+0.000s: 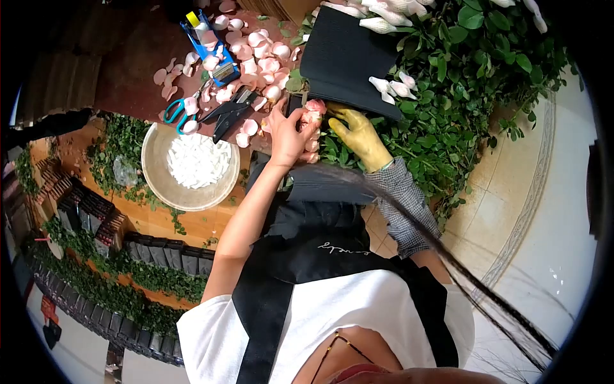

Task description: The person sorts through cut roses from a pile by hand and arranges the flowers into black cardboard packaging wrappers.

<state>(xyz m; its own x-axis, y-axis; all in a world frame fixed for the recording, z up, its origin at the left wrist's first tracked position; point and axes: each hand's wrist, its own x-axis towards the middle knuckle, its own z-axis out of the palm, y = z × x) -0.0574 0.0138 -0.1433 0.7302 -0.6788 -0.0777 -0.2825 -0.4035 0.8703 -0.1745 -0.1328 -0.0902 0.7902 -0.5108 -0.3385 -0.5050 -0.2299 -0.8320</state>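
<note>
My bare left hand [288, 133] is closed with thumb and fingertips on the pink roses [312, 121], which are bunched at the edge of the work surface. From the other side, my right hand [359, 137], in a yellow glove with a checked sleeve, curls its thumb and fingers close against the flower heads. Its grip is partly hidden beside a black upright panel [348, 57]. Loose pink petals [262, 54] lie beyond my left hand. A black stapler [233, 114] is next to them, with teal-handled scissors [181, 115] and a blue tape dispenser [210, 48] nearby.
A round bowl [148, 163] of small white pieces stands below the petals. Leafy green stems [441, 121] fill the right side, with white netted flower buds [387, 16] at the top. Rows of dark wrapped bundles [169, 255] line the lower left. A strand of hair crosses the view.
</note>
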